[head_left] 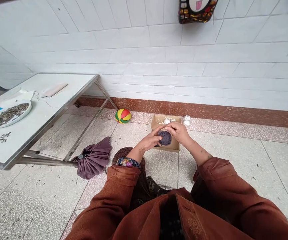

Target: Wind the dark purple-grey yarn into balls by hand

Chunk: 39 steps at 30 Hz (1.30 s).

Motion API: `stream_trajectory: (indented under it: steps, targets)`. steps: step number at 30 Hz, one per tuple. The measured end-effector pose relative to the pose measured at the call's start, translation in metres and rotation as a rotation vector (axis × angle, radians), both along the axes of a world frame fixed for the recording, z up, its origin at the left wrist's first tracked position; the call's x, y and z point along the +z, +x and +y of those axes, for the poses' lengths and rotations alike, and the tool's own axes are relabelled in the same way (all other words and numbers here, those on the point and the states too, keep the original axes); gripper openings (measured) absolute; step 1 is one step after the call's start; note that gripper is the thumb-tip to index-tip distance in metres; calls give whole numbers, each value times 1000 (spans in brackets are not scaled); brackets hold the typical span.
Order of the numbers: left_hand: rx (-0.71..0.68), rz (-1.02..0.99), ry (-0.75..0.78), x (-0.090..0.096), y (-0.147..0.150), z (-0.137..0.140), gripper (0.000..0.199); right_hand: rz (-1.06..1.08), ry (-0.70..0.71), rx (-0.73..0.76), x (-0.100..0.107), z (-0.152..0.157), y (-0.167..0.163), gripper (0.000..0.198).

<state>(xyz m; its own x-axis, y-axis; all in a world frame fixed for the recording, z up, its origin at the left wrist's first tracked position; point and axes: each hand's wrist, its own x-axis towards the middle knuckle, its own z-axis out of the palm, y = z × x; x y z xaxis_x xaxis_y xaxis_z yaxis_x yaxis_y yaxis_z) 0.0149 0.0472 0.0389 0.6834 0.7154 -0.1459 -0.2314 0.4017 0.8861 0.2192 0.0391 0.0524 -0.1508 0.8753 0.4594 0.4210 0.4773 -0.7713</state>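
Note:
A ball of dark purple-grey yarn (165, 138) is held up in front of me, above a shallow cardboard box (175, 146) on the floor. My left hand (149, 140) is closed around the ball's left side, thumb against its front. Over the top right of the ball, my right hand (178, 131) is pinched, its fingertips close to the left fingers; a strand of yarn seems to lie between them, but it is too fine to be sure. White yarn balls (167, 120) with loose strands lie at the back of the box.
More white balls (186, 120) sit right of the box by the wall. A striped ball (123, 116) and a folded purple umbrella (94, 159) lie left. A metal-edged table (84, 79) carries a plate of seeds (30, 107). A patterned bag (197, 16) hangs above.

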Motion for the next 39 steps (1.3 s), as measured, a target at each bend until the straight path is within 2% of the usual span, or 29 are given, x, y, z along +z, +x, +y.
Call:
stream_trajectory:
  steps: [4,10,14,18,20,24,26,29,31,33,36,39]
  targets:
    - [-14,-80,-9,5,-1,0,71,50,-116,-59,-16,2,-3,31]
    - [179,-140,-14,2,1,5,62,-60,-233,-65,-39,-6,-6,28]
    - [316,-93,0,-1,5,10,57,-198,-178,128,-36,-19,-10,23]
    - [409,59,102,-5,3,13,54,-203,-66,312,-17,-29,-9,24]
    - [356,111,149,-7,2,12,54,-124,-28,291,-7,-28,-4,22]
    - [109,110,140,-6,1,3,68,13,-5,94,-2,-16,8,19]
    - [25,48,115,-4,1,-3,72,57,-65,13,-9,-10,10,20]
    - [4,-54,52,0,2,-8,67,65,-245,-35,-28,-7,5,23]
    - [64,-86,14,1,3,-7,66,21,-326,-26,-40,-11,-3,22]
    - [175,-84,2,0,6,-3,62,-56,-319,14,-47,-19,-10,21]
    - [331,6,56,-3,9,5,54,-198,-205,133,-44,-32,-14,23]
    - [364,163,173,-6,10,10,53,-251,-84,229,-29,-37,-8,24]
